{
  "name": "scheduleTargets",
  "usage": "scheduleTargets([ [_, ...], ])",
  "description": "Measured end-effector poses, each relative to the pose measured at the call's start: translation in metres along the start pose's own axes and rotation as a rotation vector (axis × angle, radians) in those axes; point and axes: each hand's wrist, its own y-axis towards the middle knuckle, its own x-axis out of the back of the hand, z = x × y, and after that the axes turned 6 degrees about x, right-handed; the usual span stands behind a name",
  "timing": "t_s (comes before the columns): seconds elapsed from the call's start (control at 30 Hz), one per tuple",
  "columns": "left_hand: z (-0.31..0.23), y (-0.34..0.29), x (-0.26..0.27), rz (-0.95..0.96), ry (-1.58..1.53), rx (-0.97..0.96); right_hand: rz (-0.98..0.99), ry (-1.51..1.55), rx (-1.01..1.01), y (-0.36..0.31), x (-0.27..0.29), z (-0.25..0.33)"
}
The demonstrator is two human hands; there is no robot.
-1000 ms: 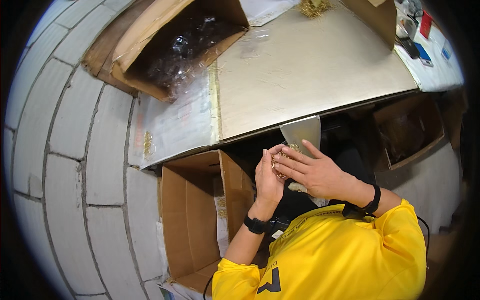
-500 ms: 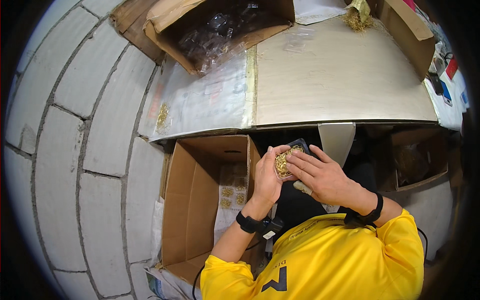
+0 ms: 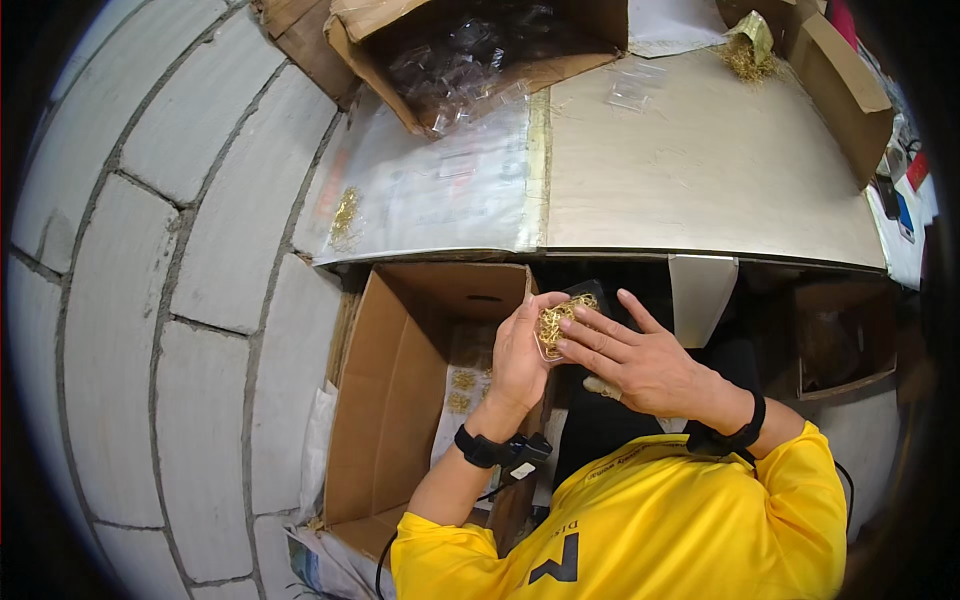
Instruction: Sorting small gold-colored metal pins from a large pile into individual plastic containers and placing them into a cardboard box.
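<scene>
My left hand (image 3: 518, 358) grips a small clear plastic box (image 3: 543, 350) by its left side. Thin curly gold-coloured metal pieces (image 3: 553, 322) fill the box; their exact kind is too small to make out. Over the box lies my right hand (image 3: 645, 368), its fingers stretched and apart, with the fingertips touching the gold pieces. Beneath that hand shows a pale bit (image 3: 602, 388), perhaps a wrapping on a finger. Left of my hands stands an open cardboard carton (image 3: 375, 400), where several small boxes of gold pieces (image 3: 460, 392) lie at the bottom.
Ahead is a worktable (image 3: 700, 180) with a small gold heap (image 3: 345, 212) at its left. A tilted carton of clear plastic boxes (image 3: 460, 70) stands at the back. A gold-filled bag (image 3: 750, 50) lies far right. Below the table are a white panel (image 3: 703, 295) and another carton (image 3: 845, 340).
Both hands and the box have shifted slightly left relative to the table edge and carton. The right fingers still lie on the gold pieces. The whole view has moved a little.
</scene>
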Motion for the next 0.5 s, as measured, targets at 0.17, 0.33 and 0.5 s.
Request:
scheduleTargets([
  [0.17,0.000,-0.006,0.016,0.023,0.012,0.045,0.076,0.074,0.040,0.008,-0.005,-0.001],
  [0.33,-0.002,-0.011,-0.002,0.025,-0.215,0.048,-0.066,0.186,-0.014,0.046,0.023,-0.007],
  [0.5,0.002,-0.020,0.004,-0.047,-0.450,0.094,0.089,-0.002,0.174,0.072,-0.018,-0.015],
])
